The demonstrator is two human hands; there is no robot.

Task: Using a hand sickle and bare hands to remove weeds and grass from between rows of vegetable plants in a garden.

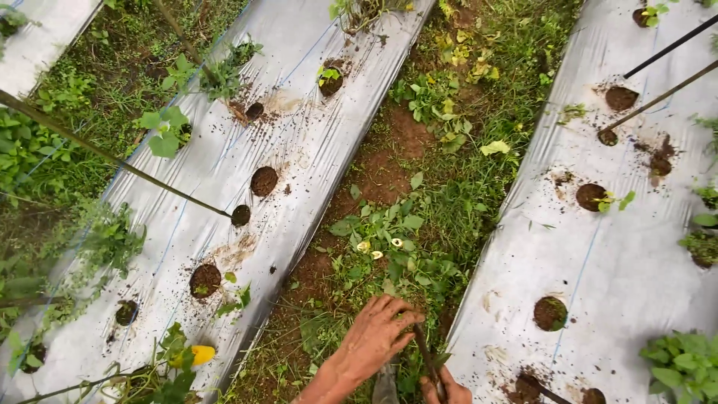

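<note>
Grip: the left hand (378,337) closes its fingers over a clump of weeds (407,352) in the furrow (374,179); the right hand (446,390), mostly cut off at the frame's bottom edge, pinches a thin dark stem (426,359) of that clump. Silver mulch sheets (621,254) with soil-filled planting holes (263,181) flank the furrow, and leafy weeds (396,232) crowd the ground just beyond the hands.

Crouching over a weedy furrow (396,217) between silver mulch sheets (299,142); left hand (378,337) clutching weeds (407,366), right hand (445,390) gripping a thin dark stick (425,352).
</note>
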